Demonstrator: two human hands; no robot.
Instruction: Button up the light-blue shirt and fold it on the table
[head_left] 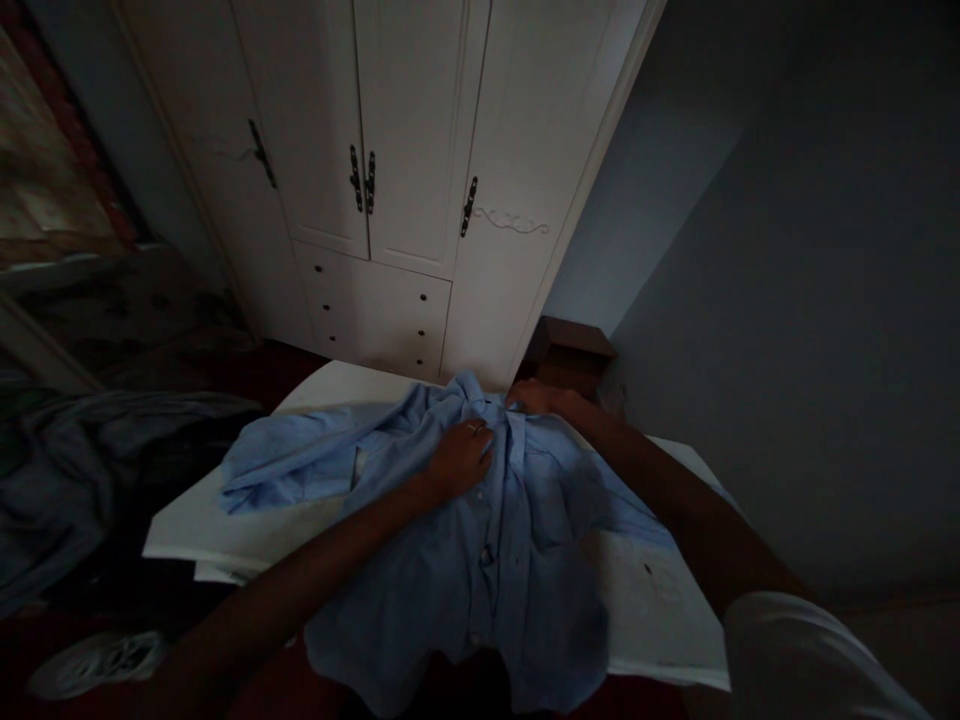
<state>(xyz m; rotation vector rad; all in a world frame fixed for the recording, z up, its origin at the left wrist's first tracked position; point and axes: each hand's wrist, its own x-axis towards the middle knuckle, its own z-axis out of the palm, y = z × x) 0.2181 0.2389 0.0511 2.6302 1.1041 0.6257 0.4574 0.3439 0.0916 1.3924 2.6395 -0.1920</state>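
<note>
While left hand (463, 460) touches blue shirt (457, 545) | right hand (536, 397) touches collar (472, 390)

Dimly lit, with a white wardrobe (420, 110) across the back, a low brown cabinet (576, 338) beside it, a grey wall (810, 300) to the right and dark red floor (277, 692) below.
</note>
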